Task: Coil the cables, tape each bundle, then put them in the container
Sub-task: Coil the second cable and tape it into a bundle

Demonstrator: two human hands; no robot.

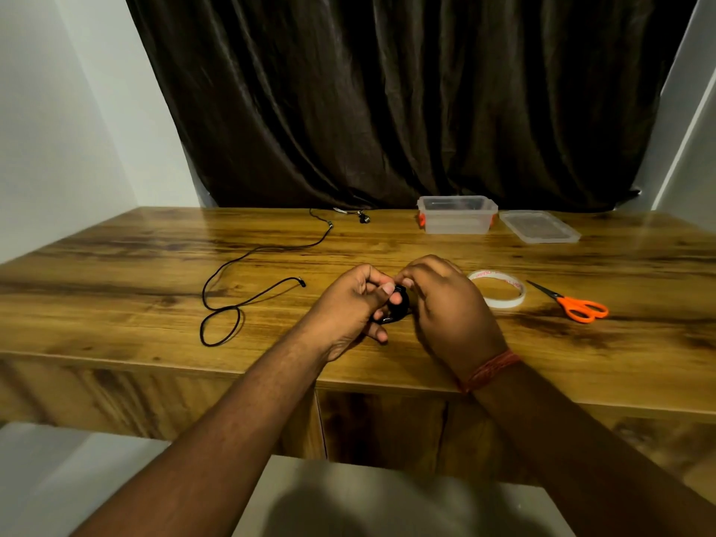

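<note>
head view: one wide-angle camera on the person's head | faces forward and down over the glossy brown wood-grain table [116,265] | close above both forearms, near edge just below | dark brown pleated curtain [407,91] fills the far end

On the worktop [116,273], a loose cable [248,292] lies left; tape roll [503,300] and scissors [573,304] right; container [457,215] behind, seemingly empty, its lid [538,226] beside.

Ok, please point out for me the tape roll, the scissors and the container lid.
tape roll [503,302]: head view, near side of the white ring.
scissors [581,308]: head view, orange handles.
container lid [539,226]: head view, middle of the clear lid.
</note>
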